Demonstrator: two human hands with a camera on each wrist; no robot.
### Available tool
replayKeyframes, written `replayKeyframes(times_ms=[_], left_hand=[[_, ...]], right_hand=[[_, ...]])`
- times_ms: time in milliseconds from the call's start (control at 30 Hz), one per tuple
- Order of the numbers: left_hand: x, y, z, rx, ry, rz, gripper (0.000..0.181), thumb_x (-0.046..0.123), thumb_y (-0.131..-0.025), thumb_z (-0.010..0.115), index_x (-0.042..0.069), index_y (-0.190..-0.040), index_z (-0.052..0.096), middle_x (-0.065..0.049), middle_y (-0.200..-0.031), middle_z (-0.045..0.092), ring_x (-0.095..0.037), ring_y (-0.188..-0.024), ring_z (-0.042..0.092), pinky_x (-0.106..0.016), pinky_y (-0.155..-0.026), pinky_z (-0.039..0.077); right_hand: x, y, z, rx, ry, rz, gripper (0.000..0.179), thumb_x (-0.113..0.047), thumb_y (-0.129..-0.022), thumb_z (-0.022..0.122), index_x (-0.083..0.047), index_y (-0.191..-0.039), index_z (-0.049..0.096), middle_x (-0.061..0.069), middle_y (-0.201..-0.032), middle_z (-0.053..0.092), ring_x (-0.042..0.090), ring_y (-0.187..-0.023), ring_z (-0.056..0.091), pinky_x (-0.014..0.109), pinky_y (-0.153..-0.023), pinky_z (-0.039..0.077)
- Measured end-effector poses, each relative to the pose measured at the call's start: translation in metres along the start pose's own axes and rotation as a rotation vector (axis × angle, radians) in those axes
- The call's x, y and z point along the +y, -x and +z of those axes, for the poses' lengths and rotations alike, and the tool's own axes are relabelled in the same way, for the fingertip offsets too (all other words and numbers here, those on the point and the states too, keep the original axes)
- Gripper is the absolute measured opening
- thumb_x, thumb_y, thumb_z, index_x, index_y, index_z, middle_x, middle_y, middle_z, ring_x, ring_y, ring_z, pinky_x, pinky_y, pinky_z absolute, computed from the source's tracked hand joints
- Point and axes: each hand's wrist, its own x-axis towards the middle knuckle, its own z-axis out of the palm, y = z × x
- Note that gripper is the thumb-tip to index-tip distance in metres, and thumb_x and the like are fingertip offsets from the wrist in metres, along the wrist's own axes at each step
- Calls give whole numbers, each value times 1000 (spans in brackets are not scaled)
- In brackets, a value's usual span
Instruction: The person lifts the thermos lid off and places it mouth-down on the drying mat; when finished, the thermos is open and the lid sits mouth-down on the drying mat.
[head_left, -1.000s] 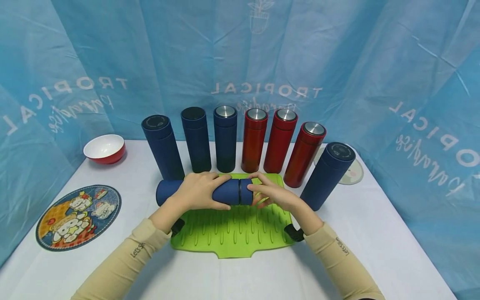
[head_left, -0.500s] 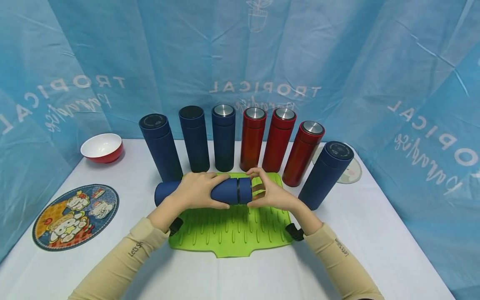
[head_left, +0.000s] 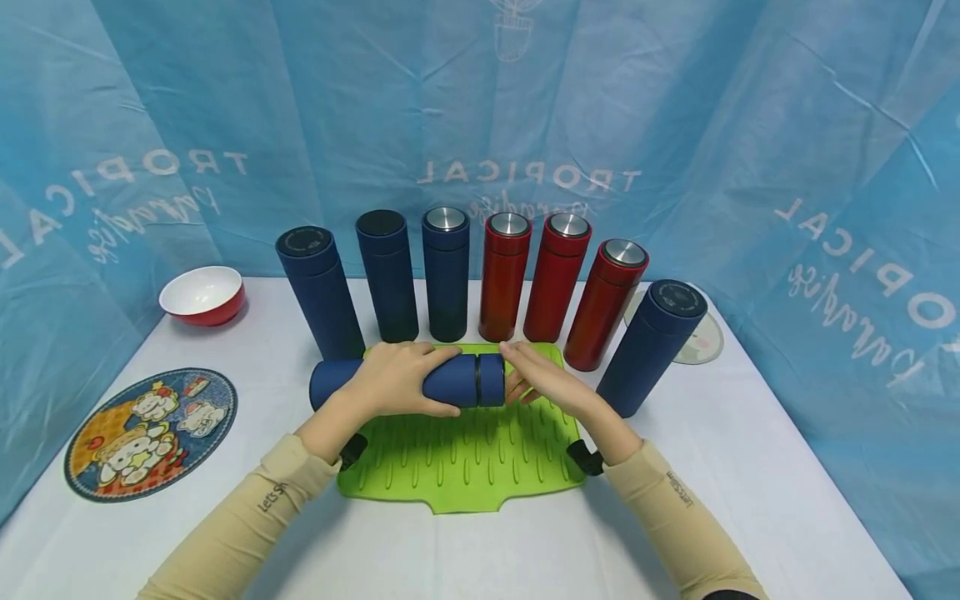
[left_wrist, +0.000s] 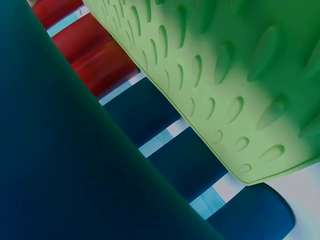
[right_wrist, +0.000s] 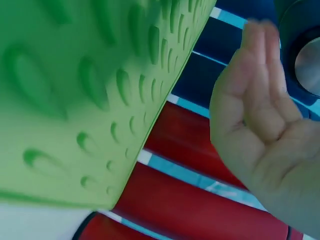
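My left hand [head_left: 393, 379] grips a dark blue thermos flask [head_left: 453, 382] from above, holding it sideways over a green ridged mat [head_left: 465, 467]. The flask's capped end points right. Beside that end is my right hand [head_left: 551, 383], its fingers extended. In the right wrist view the right hand [right_wrist: 260, 105] shows straight fingers near the flask's round silver end [right_wrist: 309, 67]; whether they touch it I cannot tell. The held flask [left_wrist: 75, 150] fills much of the left wrist view, where the left hand is out of sight.
Behind the mat stand several upright flasks, blue ones [head_left: 386, 279] at left and red ones [head_left: 558, 279] toward the right. Another blue flask [head_left: 652, 350] stands far right, by a pale round mat [head_left: 701, 343]. At left are a red-and-white bowl [head_left: 206, 308] and a round cartoon placemat [head_left: 150, 433].
My right hand's fingers have gone from curved around the capped end to extended beside it. The left hand keeps its grip on the flask in nearly the same place.
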Motion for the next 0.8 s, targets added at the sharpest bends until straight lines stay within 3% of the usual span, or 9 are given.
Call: replayKeyframes(times_ms=[100,233,400,533,667,800], left_hand=[[0,-1,0,12,-11,6,81,70,-65,64,23,-131,52,-5,-100,66,-17,-74,61,-28,-53,45],[1,-1,1,8,-23,13,80,70,-68,62,24,-132,51,-5,-99,66,-17,-73,60,-27,-53,45],[1,-1,2,-7,-35,13,78,70,-70,59,25,-133,50,-5,-99,65,-16,-73,60,-27,-53,44],[2,-1,2,-10,-28,16,77,70,-71,59,24,-133,51,-5,-99,66,-17,-73,60,-27,-53,44],[2,0,1,-21,-11,4,77,69,-71,60,24,-133,50,-5,-103,66,-17,-75,60,-27,-54,44],[2,-1,1,-22,-1,-5,77,69,-71,60,24,-134,50,-5,-105,66,-18,-77,61,-26,-55,45]], right_hand=[[-1,-4,0,-27,-22,44,60,-56,-93,36,-7,-127,39,14,-86,62,34,-83,65,46,-79,49],[1,-5,0,-67,-75,59,50,-51,-94,41,-9,-119,41,13,-94,58,34,-82,65,45,-76,50],[3,-2,-2,-109,-103,28,48,-43,-91,50,-13,-125,34,15,-104,57,45,-89,59,49,-79,48],[5,-1,-3,-128,-94,-60,54,-32,-87,60,-16,-129,30,15,-118,46,42,-92,56,51,-82,48],[7,0,-1,-119,30,-228,64,-16,-79,71,-15,-126,28,10,-128,35,29,-103,51,42,-81,50],[6,0,1,-88,139,-336,83,-14,-73,78,-19,-134,22,9,-136,26,31,-115,41,40,-83,50]])
